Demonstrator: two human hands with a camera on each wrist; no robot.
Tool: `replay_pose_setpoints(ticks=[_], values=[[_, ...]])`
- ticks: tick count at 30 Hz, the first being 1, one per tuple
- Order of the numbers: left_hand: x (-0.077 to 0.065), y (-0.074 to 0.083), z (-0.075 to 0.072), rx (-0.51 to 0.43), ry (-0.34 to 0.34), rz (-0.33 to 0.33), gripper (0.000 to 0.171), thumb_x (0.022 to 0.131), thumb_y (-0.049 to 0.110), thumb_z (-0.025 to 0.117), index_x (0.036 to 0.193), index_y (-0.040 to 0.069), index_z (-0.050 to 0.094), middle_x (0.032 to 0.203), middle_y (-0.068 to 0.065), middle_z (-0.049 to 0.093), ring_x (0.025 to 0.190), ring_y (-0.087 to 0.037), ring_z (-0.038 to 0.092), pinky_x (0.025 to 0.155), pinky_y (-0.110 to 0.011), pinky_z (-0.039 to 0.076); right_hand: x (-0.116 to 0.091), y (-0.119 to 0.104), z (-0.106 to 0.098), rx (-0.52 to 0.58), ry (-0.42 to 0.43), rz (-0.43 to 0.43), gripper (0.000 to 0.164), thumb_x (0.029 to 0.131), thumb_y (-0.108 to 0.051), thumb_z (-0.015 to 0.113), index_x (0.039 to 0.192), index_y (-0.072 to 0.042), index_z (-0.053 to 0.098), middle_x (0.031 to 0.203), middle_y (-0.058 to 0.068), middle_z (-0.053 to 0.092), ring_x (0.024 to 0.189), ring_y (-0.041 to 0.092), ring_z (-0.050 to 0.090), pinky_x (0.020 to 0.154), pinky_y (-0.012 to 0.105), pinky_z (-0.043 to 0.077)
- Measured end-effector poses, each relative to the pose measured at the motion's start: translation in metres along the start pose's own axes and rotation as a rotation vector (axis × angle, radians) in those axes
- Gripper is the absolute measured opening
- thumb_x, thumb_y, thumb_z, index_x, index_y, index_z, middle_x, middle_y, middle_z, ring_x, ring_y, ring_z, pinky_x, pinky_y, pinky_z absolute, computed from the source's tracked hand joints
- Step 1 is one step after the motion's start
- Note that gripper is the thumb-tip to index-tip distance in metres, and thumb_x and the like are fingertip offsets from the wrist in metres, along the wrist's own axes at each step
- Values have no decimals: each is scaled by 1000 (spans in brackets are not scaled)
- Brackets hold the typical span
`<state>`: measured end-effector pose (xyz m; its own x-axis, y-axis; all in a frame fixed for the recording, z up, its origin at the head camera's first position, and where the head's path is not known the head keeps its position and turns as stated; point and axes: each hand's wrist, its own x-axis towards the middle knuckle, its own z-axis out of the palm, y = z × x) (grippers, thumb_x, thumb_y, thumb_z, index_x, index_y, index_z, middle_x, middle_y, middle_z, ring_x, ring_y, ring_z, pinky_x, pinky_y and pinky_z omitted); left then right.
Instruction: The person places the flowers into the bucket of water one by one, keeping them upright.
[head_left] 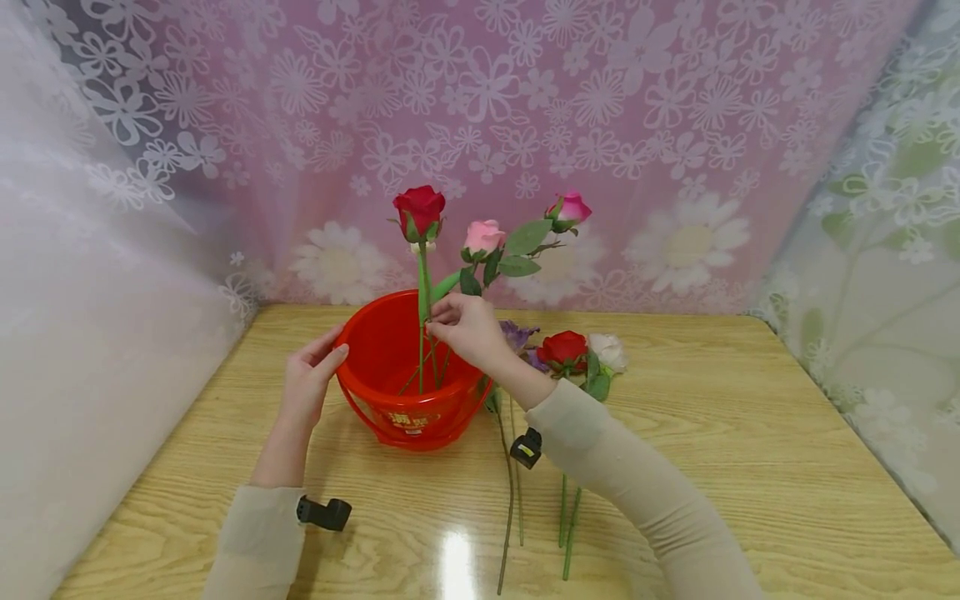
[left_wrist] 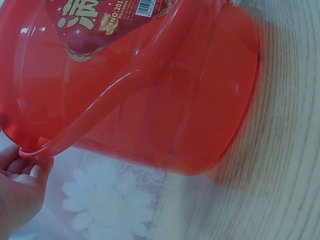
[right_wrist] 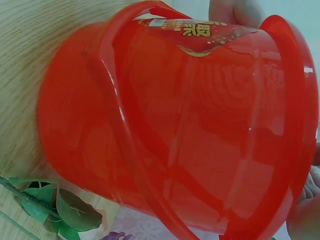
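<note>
A red plastic bucket [head_left: 383, 410] stands on the table with flowers in it. My left hand [head_left: 313, 367] holds its rim at the left; in the left wrist view that hand [left_wrist: 22, 187] is by the end of the handle [left_wrist: 117, 89]. Over the bucket's right side, my right hand [head_left: 476, 332] pinches a flower stem [head_left: 423, 292] between thumb and fingers. A red rose [head_left: 420, 212] rises upright above the stems. To its right are a light pink rose [head_left: 484, 237] and a bright pink rose [head_left: 572, 208]; my hand hides their lower stems.
Right of the bucket lie another red rose [head_left: 563, 349], a white rose [head_left: 608, 352] and a purple flower [head_left: 517, 335], with stems toward the front of the wooden table [head_left: 720, 467]. Patterned curtains [head_left: 480, 108] enclose the back and sides.
</note>
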<state>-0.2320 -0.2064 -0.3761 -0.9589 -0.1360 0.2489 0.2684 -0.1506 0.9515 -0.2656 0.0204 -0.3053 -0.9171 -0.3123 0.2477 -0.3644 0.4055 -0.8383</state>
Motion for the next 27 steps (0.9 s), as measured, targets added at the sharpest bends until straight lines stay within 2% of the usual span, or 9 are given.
replay_pose_setpoints(ticks=[10,27], values=[[0,0,-1,-16,-16,20,47,86,4,57,126,-14,39,106,5,57,96,-11,55,81,-21,46,-1,3,3,-62,-48,-4,10,79,-6,66,87,-3,64,81,6,64,76,15,60,62,24,50],[0,0,-1,32,15,-21,47,86,6,57,127,-9,41,110,4,54,97,-8,54,81,-18,45,1,6,6,-131,-106,-12,11,80,-9,65,90,-5,64,83,4,64,78,15,60,64,24,50]])
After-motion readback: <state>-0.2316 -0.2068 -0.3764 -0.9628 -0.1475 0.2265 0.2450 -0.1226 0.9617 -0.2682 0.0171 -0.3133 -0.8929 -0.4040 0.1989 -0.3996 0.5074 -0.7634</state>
